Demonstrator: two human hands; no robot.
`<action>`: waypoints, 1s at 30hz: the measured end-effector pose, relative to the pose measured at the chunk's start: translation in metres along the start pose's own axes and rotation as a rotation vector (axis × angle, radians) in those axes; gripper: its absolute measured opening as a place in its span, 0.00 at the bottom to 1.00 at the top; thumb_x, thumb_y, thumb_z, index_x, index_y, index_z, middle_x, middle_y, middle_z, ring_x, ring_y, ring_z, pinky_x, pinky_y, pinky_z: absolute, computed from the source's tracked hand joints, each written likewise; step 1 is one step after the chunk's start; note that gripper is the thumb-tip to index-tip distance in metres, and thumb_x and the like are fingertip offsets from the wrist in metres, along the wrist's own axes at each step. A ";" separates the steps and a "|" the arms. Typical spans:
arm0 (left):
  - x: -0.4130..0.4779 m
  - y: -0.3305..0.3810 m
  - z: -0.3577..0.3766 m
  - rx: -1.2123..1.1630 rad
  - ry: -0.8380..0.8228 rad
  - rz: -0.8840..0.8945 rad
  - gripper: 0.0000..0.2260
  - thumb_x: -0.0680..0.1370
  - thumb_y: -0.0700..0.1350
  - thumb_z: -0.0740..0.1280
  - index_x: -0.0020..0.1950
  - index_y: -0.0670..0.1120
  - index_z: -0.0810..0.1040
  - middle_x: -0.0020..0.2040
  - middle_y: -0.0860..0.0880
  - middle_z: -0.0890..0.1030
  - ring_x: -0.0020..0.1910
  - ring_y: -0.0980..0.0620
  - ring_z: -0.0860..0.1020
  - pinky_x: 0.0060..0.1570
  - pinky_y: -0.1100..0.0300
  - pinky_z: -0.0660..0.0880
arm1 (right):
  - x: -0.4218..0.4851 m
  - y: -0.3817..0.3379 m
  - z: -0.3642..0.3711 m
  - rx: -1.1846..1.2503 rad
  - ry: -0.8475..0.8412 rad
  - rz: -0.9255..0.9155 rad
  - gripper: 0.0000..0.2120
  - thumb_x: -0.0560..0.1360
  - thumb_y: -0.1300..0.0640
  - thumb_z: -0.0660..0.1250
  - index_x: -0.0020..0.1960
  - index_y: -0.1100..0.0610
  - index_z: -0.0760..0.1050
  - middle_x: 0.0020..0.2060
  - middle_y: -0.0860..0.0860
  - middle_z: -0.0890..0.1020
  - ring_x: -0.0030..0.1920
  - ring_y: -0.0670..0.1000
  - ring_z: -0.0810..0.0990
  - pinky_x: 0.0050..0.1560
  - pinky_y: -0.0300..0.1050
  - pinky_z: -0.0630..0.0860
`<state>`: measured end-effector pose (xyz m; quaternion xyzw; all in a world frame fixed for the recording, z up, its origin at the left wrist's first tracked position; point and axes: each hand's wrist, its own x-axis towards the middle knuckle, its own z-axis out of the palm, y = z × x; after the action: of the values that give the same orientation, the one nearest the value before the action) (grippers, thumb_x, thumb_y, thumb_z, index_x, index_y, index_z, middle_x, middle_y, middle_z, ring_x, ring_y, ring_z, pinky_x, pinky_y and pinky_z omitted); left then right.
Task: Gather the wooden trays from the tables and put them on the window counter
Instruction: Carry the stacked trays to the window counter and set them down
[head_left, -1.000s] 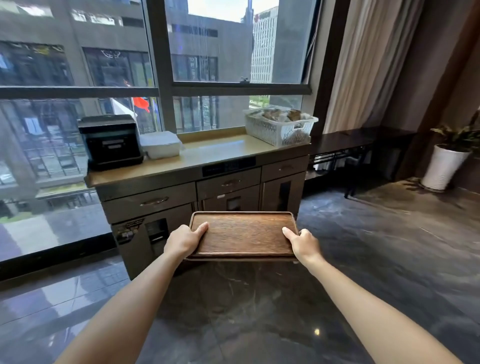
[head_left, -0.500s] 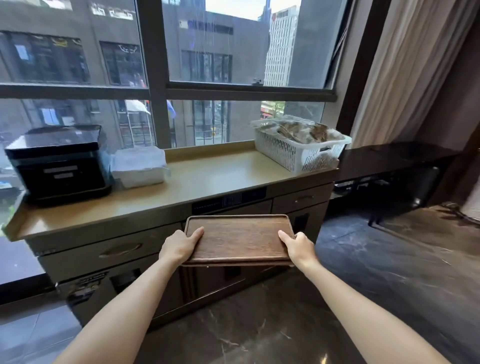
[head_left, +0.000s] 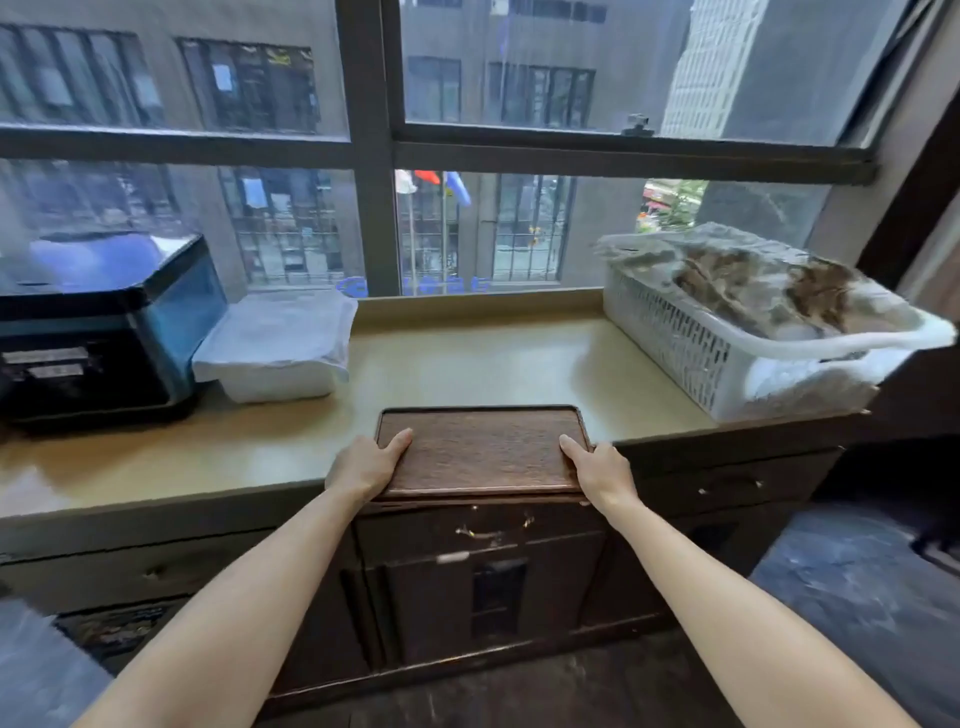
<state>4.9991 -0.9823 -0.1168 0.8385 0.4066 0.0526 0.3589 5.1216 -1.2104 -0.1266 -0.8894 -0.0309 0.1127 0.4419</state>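
from the head view, we are holding the wooden tray (head_left: 480, 449) at the front edge of the counter (head_left: 467, 364), about midway along it. its far part is lying over the counter top while its near edge is overhanging the front edge, above the drawer (head_left: 493, 530). we cannot tell whether the tray is touching the counter or hanging just above it. there looks to be a second edge under the near rim, so it may be more than one tray, but the blur is hiding that.

we are judging this to be the putting-down step at the window counter. the next move is calling for pushing the tray further in toward the window, into the bare stretch between the white covered box (head_left: 275, 348) at the left and the white basket (head_left: 748, 332) at the right end, then letting go.

our left hand (head_left: 366, 465) is clasping the tray's left side, thumb lying on top, the other fingers curled under and hidden. our right hand (head_left: 602, 470) is mirroring it on the right side. both forearms are reaching forward, nearly straight and converging on the tray. the black appliance (head_left: 98, 322) is sitting at the left end, well apart.
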 end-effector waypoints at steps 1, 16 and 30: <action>0.014 0.008 0.002 -0.010 0.009 -0.018 0.31 0.77 0.62 0.58 0.61 0.34 0.75 0.63 0.36 0.77 0.63 0.38 0.74 0.61 0.53 0.70 | 0.021 -0.004 0.003 -0.008 -0.015 -0.010 0.23 0.75 0.41 0.60 0.50 0.62 0.71 0.45 0.55 0.75 0.48 0.59 0.78 0.51 0.57 0.79; 0.283 0.070 0.039 -0.038 -0.010 -0.062 0.29 0.77 0.61 0.58 0.61 0.35 0.72 0.59 0.38 0.78 0.58 0.39 0.76 0.55 0.50 0.73 | 0.283 -0.079 0.081 -0.078 -0.092 0.021 0.21 0.75 0.41 0.59 0.47 0.61 0.68 0.46 0.56 0.75 0.46 0.59 0.76 0.49 0.53 0.75; 0.427 0.094 0.065 0.109 -0.044 -0.060 0.29 0.78 0.62 0.54 0.59 0.38 0.76 0.59 0.39 0.79 0.58 0.39 0.77 0.55 0.51 0.73 | 0.425 -0.122 0.134 -0.134 -0.135 0.049 0.24 0.76 0.42 0.58 0.56 0.63 0.71 0.51 0.59 0.77 0.48 0.59 0.76 0.54 0.57 0.77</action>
<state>5.3678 -0.7495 -0.1909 0.8452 0.4259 0.0013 0.3230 5.5098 -0.9658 -0.1815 -0.9078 -0.0462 0.1808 0.3755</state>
